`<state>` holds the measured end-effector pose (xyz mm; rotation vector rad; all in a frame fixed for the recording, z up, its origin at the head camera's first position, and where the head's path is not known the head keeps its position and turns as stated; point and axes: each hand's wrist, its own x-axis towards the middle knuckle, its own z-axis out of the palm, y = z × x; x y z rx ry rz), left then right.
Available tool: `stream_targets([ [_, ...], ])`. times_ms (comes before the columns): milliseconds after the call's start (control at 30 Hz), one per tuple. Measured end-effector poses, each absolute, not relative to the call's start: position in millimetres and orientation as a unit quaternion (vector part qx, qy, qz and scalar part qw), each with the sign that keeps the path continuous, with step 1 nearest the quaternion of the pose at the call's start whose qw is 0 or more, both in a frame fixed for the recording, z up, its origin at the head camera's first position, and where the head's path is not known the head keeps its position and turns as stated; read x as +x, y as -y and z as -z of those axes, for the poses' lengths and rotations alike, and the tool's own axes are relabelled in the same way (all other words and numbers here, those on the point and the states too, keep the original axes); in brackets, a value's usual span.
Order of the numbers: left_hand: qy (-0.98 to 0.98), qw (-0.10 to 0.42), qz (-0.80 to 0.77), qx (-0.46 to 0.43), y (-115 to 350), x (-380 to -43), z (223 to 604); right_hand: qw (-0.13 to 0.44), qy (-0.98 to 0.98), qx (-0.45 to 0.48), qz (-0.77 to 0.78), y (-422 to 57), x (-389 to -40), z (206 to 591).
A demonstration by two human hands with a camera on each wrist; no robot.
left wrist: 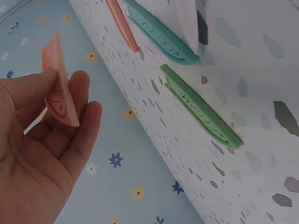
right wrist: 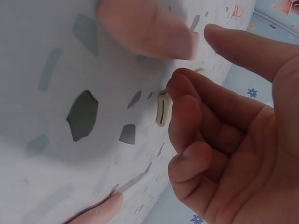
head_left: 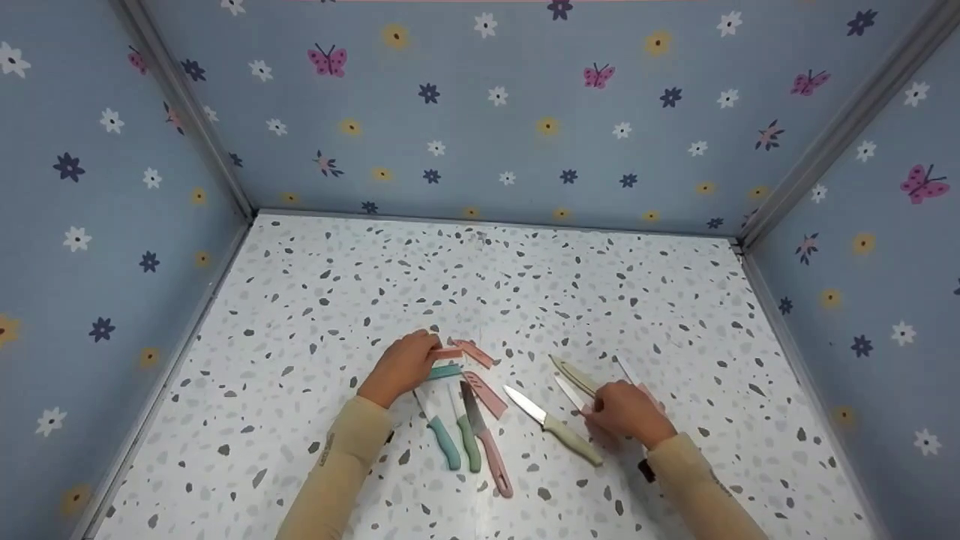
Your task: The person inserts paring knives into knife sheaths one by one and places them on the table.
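In the left wrist view, my left hand [left wrist: 56,135] pinches a small coral knife sheath [left wrist: 60,88] between thumb and fingers, raised above the table. A second coral sheath [left wrist: 124,25], a teal sheath [left wrist: 161,35] and a green sheath [left wrist: 203,112] lie near it. My right hand [head_left: 630,411] is low over a pink-handled knife with a white blade [head_left: 571,391]. Its blurred pink handle [right wrist: 147,28] shows beside my thumb, which stands apart from my loosely curled fingers. Another pink-handled knife [head_left: 624,367] is partly hidden behind this hand. A pale green sheath [head_left: 574,371] lies by the fingers.
Between the hands lie a teal-handled knife [head_left: 444,442], a green-handled knife [head_left: 469,442], a larger pink knife [head_left: 495,461] and a pale green knife [head_left: 574,441]. A slotted pink sheath [head_left: 487,394] is behind them. Flower-patterned walls [head_left: 480,112] enclose the speckled table [head_left: 405,277].
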<state>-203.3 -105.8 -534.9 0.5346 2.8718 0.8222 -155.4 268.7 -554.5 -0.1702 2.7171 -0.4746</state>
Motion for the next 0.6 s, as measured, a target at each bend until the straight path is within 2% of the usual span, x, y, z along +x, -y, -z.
stream_targets([
  [267, -0.944, 0.087, -0.290, 0.135, 113.7, -195.9, 535.5, 0.185, -0.964, -0.064, 0.177, -267.2, -152.8, 558.5],
  [600, -0.944, 0.094, -0.290, 0.127, 114.8, -189.0, 540.1, 0.191, -0.960, -0.060, 0.195, -265.6, -150.8, 558.6],
])
